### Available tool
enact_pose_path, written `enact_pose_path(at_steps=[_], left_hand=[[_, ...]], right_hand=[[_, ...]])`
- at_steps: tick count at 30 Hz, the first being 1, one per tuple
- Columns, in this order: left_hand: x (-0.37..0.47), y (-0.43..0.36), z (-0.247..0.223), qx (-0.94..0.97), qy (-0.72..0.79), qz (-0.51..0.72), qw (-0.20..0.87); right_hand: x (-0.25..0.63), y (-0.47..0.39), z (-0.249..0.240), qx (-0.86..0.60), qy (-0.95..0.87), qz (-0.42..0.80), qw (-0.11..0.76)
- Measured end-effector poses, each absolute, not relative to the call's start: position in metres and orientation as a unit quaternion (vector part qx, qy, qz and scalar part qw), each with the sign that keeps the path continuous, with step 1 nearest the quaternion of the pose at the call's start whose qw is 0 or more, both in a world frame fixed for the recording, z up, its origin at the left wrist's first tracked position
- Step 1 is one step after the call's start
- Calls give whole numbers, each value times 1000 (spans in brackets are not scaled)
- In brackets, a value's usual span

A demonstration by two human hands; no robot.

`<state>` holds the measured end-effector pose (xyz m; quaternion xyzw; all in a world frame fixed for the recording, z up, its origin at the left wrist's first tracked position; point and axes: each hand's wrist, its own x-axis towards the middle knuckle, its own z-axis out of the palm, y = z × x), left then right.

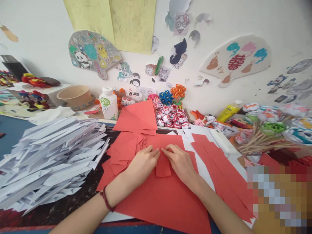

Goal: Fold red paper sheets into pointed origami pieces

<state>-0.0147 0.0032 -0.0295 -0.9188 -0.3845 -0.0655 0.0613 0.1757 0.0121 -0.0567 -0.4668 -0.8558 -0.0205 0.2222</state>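
A person's left hand [147,161] and right hand [179,159] meet over the large red sheet [163,204], thumbs and fingers pinching the far end of a small red paper [163,168], which lies on that sheet. Left of the large red sheet are small red pieces [123,146] and, further out, folded white papers [56,159]; right of it, long red strips [219,172]; beyond it, a white bottle [108,104].

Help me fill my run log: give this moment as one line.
left hand: at small red paper | right hand: at same paper | beneath: large red sheet | left: white paper pile | right: red strips
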Motion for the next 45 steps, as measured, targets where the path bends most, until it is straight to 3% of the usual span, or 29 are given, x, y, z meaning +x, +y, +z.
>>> enact_pose_path(at_steps=[29, 39, 45], left_hand=[[-15, 3, -27, -916, -395, -59, 34], [-14, 2, -25, -916, -395, -59, 40], [-14, 3, -27, -916, -396, -54, 44]], right_hand=[[170, 5, -57, -473, -847, 17, 243], [171, 4, -59, -478, -852, -21, 212], [167, 2, -56, -485, -858, -75, 150]])
